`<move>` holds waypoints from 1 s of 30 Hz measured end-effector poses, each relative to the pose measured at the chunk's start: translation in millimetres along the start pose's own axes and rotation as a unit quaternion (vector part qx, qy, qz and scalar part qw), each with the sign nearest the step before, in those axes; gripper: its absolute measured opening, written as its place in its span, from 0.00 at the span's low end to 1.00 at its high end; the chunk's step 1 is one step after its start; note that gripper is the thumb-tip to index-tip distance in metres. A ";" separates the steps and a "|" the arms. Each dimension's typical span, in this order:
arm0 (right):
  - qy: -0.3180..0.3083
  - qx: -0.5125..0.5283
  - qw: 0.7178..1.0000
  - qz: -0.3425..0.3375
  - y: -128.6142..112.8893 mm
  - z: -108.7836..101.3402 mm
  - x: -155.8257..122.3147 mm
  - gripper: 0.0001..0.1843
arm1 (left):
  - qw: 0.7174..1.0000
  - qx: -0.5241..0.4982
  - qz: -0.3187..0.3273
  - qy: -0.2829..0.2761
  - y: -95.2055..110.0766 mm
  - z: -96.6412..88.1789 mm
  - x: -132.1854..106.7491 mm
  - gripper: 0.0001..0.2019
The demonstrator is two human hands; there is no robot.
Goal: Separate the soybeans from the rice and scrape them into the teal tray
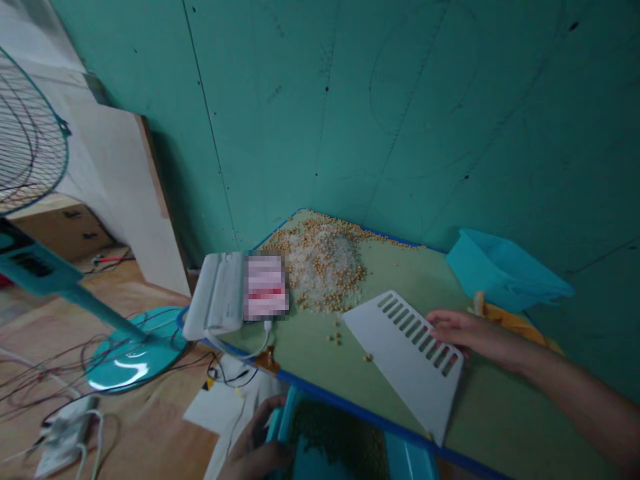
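Clasps the rim of a teal tub (407, 461) with the left hand (255, 448), grip curled on it, both dim and cut off below. Farther in, pinches the slotted end of a white scraper (407, 357) on the table (500, 407) in the right hand (463, 330) grip, thumb hidden; beyond, heaped beans (325, 263).

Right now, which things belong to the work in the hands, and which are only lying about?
In use: right hand holding white slotted board; left hand gripping teal container; pile of beans and grains on green table.
Lying about: teal bin, white device, fan, cables.
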State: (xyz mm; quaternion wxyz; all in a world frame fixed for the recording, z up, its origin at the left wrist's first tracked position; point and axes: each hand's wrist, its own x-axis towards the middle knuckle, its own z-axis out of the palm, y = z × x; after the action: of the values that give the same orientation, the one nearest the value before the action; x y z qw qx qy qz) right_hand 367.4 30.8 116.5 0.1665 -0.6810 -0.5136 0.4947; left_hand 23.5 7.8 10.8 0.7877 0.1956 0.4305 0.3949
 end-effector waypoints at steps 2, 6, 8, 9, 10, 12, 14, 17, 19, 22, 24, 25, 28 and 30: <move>0.003 -0.004 1.000 0.005 -1.6 2.4 -0.9 0.22 | 1.000 -0.002 -0.016 -0.010 -9.9 10.4 1.3 0.15; 0.004 0.006 1.000 0.013 2.6 4.9 -6.2 0.22 | 0.998 -0.014 -0.044 -0.041 -26.9 24.6 7.3 0.17; 0.005 0.012 1.000 0.015 5.1 7.2 -11.3 0.21 | 0.998 -0.008 -0.043 -0.042 -29.6 26.0 10.8 0.16; 0.005 0.013 1.000 0.015 5.8 8.9 -14.2 0.21 | 0.998 -0.003 -0.039 -0.041 -28.7 25.7 11.8 0.16; 0.004 0.014 1.000 0.017 6.0 11.0 -17.3 0.21 | 0.999 0.004 -0.032 -0.036 -26.5 24.8 12.1 0.16; 0.002 0.016 1.000 0.022 5.1 16.2 -23.1 0.21 | 1.000 0.014 -0.010 -0.024 -19.0 21.6 10.6 0.16; -0.004 0.021 0.999 0.030 3.1 21.9 -27.1 0.22 | 1.000 0.026 0.015 -0.010 -9.9 16.3 7.8 0.17; -0.022 0.036 0.999 0.031 -0.2 30.0 -29.2 0.23 | 0.999 0.029 0.041 0.012 1.0 4.2 5.6 0.17; -0.037 0.044 0.998 0.025 -2.1 34.8 -29.0 0.23 | 0.997 0.046 0.048 0.024 5.4 -5.0 6.1 0.16; -0.058 0.048 0.997 0.020 -5.4 41.9 -29.7 0.23 | 0.994 0.080 0.053 0.044 10.0 -14.5 5.4 0.17; -0.072 0.045 0.996 0.023 -8.5 47.2 -32.3 0.23 | 0.994 0.072 0.050 0.062 13.2 -15.5 1.2 0.18; -0.078 0.043 0.996 0.026 -10.1 50.1 -34.4 0.23 | 0.995 0.059 0.044 0.068 15.0 -14.6 -1.9 0.19; -0.091 0.031 0.995 0.021 -13.7 58.5 -43.1 0.23 | 0.997 0.030 0.016 0.075 20.7 -9.1 -12.0 0.21; -0.082 0.004 0.997 0.006 -13.7 62.7 -49.6 0.21 | 0.996 0.033 0.004 0.080 23.8 -6.3 -16.3 0.22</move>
State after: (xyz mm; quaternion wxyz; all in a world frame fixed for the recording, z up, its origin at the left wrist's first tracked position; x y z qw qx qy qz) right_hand 308.0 -24.1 123.0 0.1236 -0.6403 -0.5197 0.5520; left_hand 2.3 9.2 31.2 0.7425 0.1910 0.5038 0.3979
